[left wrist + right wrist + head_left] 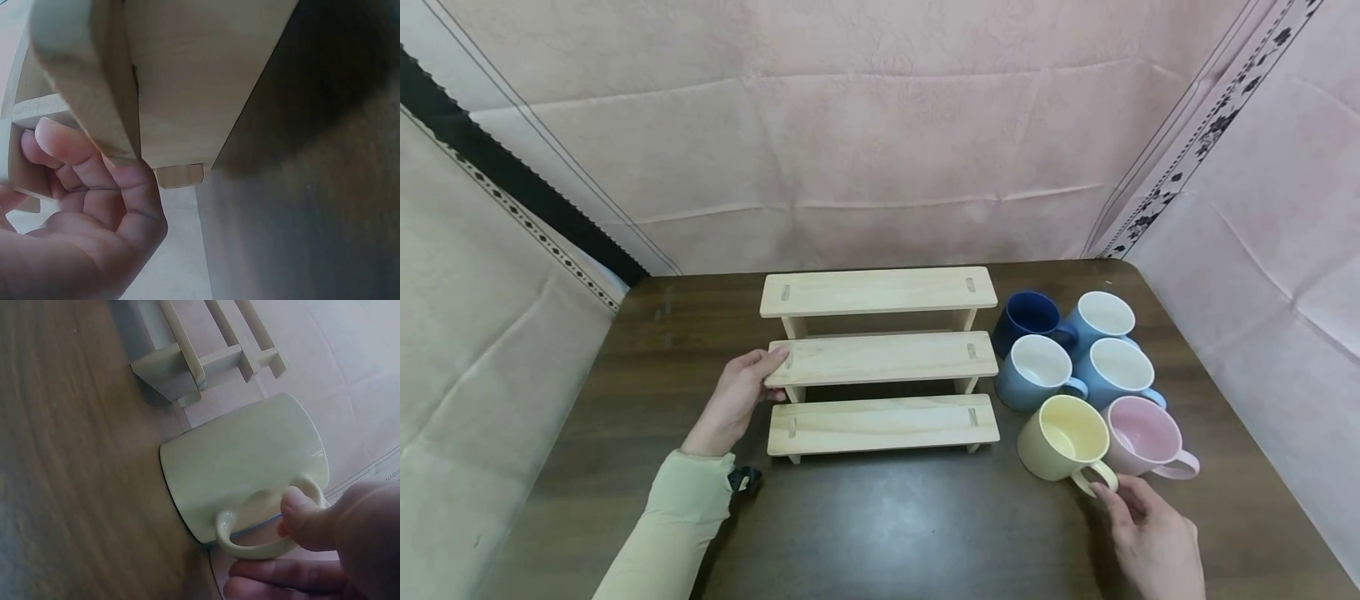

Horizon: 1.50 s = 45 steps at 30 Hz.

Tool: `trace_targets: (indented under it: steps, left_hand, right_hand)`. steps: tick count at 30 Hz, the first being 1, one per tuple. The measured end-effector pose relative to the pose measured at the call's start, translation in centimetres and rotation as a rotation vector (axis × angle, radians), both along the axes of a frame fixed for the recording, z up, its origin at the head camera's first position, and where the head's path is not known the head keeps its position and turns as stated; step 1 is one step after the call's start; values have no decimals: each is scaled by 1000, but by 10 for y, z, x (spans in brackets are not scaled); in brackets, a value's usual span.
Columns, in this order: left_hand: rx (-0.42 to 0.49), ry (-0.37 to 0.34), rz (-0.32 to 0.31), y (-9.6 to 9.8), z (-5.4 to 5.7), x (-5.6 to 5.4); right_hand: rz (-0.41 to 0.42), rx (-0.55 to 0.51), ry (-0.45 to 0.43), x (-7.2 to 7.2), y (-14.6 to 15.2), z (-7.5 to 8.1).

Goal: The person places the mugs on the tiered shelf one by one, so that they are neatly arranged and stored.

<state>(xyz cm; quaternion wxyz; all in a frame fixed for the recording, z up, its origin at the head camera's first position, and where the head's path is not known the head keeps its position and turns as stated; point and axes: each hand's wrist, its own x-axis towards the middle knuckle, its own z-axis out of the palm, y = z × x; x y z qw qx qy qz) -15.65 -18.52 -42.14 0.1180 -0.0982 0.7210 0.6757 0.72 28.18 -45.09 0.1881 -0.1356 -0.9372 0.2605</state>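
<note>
**One hand on the wooden steps, the other at the yellow mug**

At the left, the person's left hand (736, 402), in a pale green sleeve (677, 525), grips the left end of the middle step of a three-tier wooden rack (880, 360); the thumb lies on top of the board and the fingers (59, 147) curl underneath it. The rack stands in the middle of a dark wooden table (887, 525), its lowest step nearest and its highest step far, by the pink cloth backdrop (880, 125).

Just right of the rack, six mugs stand close together. Far back are a dark blue mug (1027, 317) and a light blue mug (1103, 318); in front of them are two more light blue ones (1039, 371) (1120, 371). Nearest are a yellow mug (1063, 437) and, touching it on the right, a pink mug (1146, 437).

At the near right, the right hand (1150, 537) pinches the yellow mug's handle (256, 540), thumb on its outer side and fingers below. The mug sits upright on the table.
</note>
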Motion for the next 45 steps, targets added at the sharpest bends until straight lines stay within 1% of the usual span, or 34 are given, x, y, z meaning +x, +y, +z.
trace_targets:
  steps: [4,6,13,16,21,27,30,37,45]
  left_hand:
    - [1,2,2,0,0,1]
    - [2,4,1,1,1,1]
    - [1,5,3,0,1,2]
    - [-1,11,8,0,1,2]
    - [-6,30,25,0,3,3]
    - [-25,31,26,3,2,3]
    - [-37,30,30,1,2,5]
    - [-30,20,42,1,-2,7]
    - [-23,26,46,4,0,5]
  right_hand:
    - [-32,-22,32,0,-2,-2]
    - [-47,-32,31,0,-2,-2]
    - [-73,-65,-51,0,-3,1]
    - [-58,-58,-83,-1,-3,2]
    - [0,-59,-137,-3,1,5]
    - [42,-53,-179,0,5,6]
    - [51,-50,-183,1,6,6]
    - [57,-42,-163,1,6,3]
    - [62,-36,-129,-1,7,1]
